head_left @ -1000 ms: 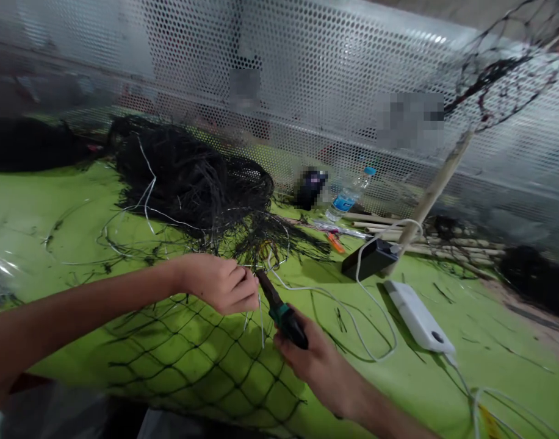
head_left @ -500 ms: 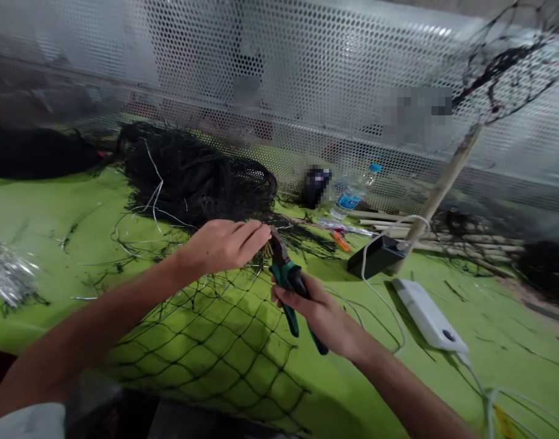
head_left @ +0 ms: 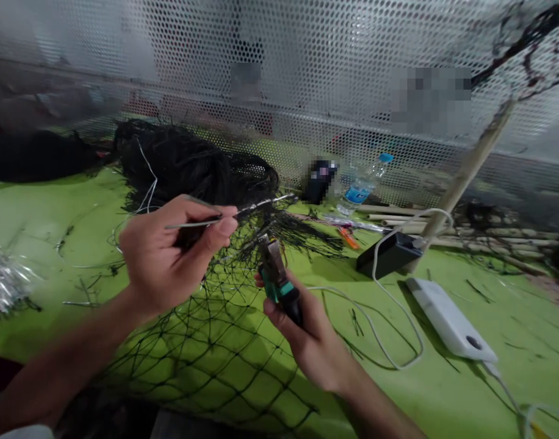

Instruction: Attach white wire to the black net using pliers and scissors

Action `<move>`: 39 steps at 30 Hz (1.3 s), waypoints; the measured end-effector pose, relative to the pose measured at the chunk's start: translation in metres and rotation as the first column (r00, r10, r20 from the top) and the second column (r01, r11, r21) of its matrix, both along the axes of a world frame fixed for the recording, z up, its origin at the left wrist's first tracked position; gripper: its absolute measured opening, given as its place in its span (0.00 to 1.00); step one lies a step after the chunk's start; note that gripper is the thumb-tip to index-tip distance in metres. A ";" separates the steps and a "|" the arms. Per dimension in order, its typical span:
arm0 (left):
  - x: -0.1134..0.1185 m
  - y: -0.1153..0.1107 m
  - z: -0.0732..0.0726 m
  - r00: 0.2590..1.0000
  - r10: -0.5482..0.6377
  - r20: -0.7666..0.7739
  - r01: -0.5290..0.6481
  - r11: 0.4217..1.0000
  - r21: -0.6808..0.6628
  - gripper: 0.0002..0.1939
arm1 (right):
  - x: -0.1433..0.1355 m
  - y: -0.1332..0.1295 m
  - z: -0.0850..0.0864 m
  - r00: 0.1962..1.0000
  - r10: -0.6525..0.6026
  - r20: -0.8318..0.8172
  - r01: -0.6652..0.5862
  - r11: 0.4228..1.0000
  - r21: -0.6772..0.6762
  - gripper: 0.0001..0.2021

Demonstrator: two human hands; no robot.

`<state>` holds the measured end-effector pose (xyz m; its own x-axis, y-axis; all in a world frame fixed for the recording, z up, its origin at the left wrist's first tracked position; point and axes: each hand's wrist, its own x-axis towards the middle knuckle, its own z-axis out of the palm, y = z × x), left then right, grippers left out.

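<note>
My left hand (head_left: 169,256) pinches a thin, twisted length of silvery wire (head_left: 263,203) between thumb and forefinger. One end of it points right, over the dark strands. Wrapped around the green-and-black handles of a pair of pliers (head_left: 274,274) is my right hand (head_left: 313,341). The pliers' jaws point up, apart from the wire. Black knotted netting (head_left: 234,341) spreads over the green table below both hands. Behind the left hand lies a large bundle of black cord (head_left: 188,161), with a loose loop of pale wire (head_left: 149,164) on it.
A water bottle (head_left: 359,189) stands at the back near an orange tool (head_left: 349,238). On the right are a black box (head_left: 384,256), a white power bank (head_left: 448,320) with a cable, and an upright wooden stick (head_left: 472,164). Silvery strips (head_left: 7,280) lie far left. Perforated metal sheet (head_left: 307,73) closes the back.
My left hand has turned over and moved left, lifting the wire into sight. My right hand has drawn the pliers slightly down and away from it, jaws tilted upward.
</note>
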<state>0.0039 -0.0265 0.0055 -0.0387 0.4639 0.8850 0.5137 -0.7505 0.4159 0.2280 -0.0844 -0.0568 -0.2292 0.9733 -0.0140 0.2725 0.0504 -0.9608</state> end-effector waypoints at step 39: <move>0.014 -0.001 -0.002 0.885 -0.361 0.295 0.466 0.685 -0.559 0.04 | -0.017 0.000 -0.001 0.996 0.002 -0.085 -0.005 1.000 -0.028 0.08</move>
